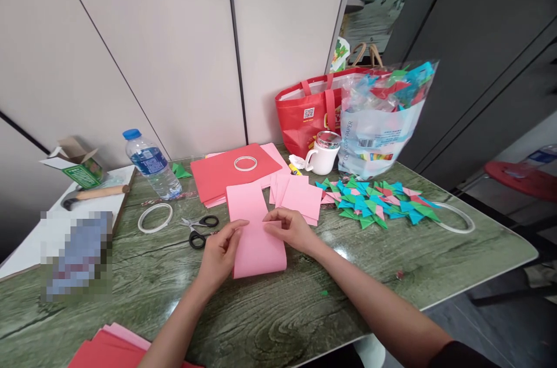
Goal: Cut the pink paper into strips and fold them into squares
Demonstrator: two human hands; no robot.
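A long strip of pink paper [256, 246] lies on the table in front of me. Its near end curls up and over in a rounded, uncreased bend. My left hand [223, 249] is closed on the left edge of the strip, thumb and fingers together. On the opposite side my right hand [292, 230] pinches the edge of the turned-over end. Just beyond lie several pink paper squares [300, 199], partly overlapping. Black-handled scissors [200, 228] rest with blades parted to the left of my left hand.
Tape rolls [155, 218] and a water bottle [152, 165] stand left, beside a hammer [96, 192]. Red sheets [235, 173] lie behind. A white mug [323, 154], a red bag [302, 118], a filled plastic bag [374, 141] and folded paper pieces [374, 201] occupy the right.
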